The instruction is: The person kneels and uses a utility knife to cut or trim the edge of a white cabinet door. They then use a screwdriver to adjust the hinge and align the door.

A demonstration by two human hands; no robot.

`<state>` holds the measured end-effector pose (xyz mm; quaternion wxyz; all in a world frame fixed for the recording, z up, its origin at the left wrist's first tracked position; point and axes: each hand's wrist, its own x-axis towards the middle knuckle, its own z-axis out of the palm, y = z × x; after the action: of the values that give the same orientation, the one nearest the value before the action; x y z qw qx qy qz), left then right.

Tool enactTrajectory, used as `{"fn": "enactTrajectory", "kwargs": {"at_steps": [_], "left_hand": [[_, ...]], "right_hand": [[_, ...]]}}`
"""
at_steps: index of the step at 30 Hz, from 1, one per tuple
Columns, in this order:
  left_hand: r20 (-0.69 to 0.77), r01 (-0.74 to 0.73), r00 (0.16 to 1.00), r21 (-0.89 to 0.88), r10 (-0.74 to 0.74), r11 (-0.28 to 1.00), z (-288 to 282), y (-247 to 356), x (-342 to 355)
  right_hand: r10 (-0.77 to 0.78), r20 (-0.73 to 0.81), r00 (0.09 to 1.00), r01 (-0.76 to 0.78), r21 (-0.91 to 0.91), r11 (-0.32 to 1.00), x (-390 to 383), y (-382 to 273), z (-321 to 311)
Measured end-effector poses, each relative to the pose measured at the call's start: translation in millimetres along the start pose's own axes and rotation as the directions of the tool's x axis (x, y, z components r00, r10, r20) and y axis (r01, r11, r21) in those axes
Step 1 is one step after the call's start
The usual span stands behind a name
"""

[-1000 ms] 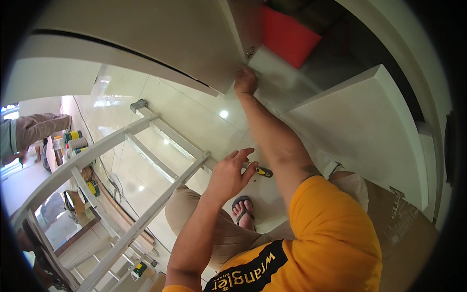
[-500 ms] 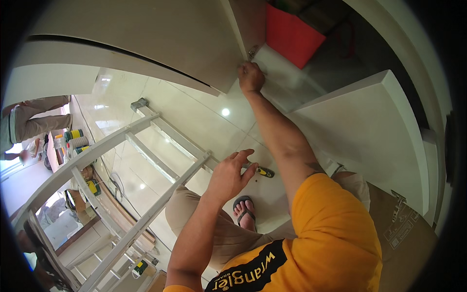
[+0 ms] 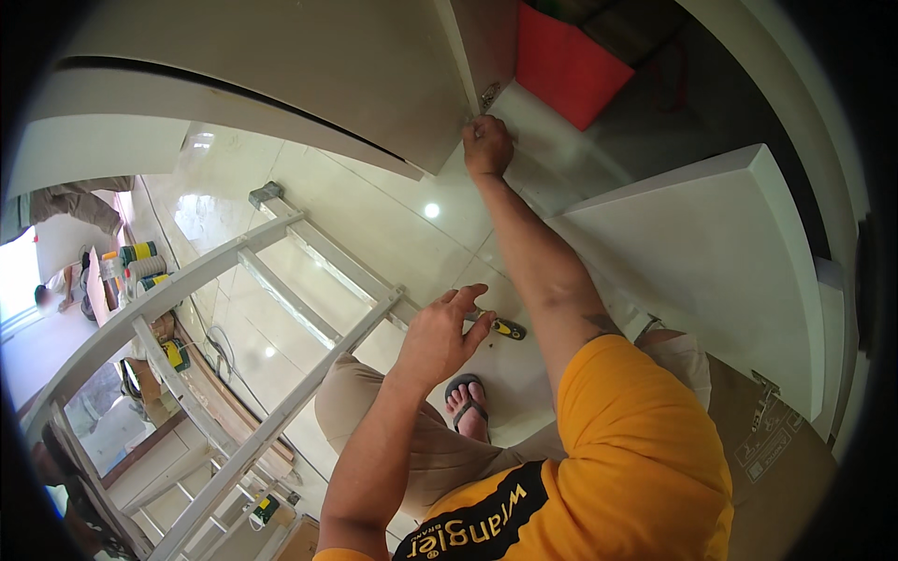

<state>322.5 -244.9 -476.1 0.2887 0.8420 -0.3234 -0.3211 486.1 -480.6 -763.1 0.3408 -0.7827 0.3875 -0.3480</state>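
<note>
My right hand (image 3: 488, 148) is stretched far forward, its fingers curled closed at the lower corner of a beige cabinet panel (image 3: 374, 84). Whatever those fingers hold is hidden from this angle. Just beyond them a metal hinge (image 3: 489, 95) is fixed on the inner side wall. My left hand (image 3: 438, 335) hovers above my knee, thumb and fingers apart, with nothing seen in it. On the tiled floor past its fingertips lies a tool with a yellow and black handle (image 3: 510, 329), partly covered by the hand.
A metal ladder (image 3: 271, 425) slants along my left. To the right leans a white door panel (image 3: 702, 252) with hinges, above some cardboard (image 3: 776, 458). A red bag (image 3: 572, 65) sits inside the dark cabinet. Bottles and tools are at far left, with another person (image 3: 79, 206) beyond.
Both hands keep nearly the same pose and place. The view has shifted slightly, and the person at far left has changed posture a little.
</note>
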Motion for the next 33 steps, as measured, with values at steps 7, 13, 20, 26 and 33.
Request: {"fn": "enactTrajectory", "kwargs": {"at_steps": [7,13,20,26,33], "left_hand": [[0.020,0.016,1.000,-0.020,-0.016,1.000,0.1,1.7,-0.6],[0.012,-0.009,1.000,-0.022,0.009,1.000,0.7,3.3,-1.4],[-0.021,-0.021,1.000,-0.052,0.020,0.998,1.4,1.6,0.2],[-0.010,0.011,1.000,-0.034,-0.011,0.999,-1.4,-0.2,0.8],[0.010,0.006,1.000,-0.045,-0.006,0.999,-0.6,5.9,1.4]], "right_hand": [[-0.026,-0.035,0.999,0.024,-0.037,0.999,-18.7,-6.0,7.3],[0.101,-0.031,0.994,-0.102,-0.046,0.994,-6.7,-20.1,13.8],[0.381,-0.071,0.922,-0.379,0.038,0.925,-0.8,-34.6,22.4],[0.491,-0.100,0.865,-0.491,0.028,0.871,-2.6,-21.8,33.3],[0.116,-0.066,0.991,-0.099,0.219,0.971,-23.3,4.4,21.9]]}}
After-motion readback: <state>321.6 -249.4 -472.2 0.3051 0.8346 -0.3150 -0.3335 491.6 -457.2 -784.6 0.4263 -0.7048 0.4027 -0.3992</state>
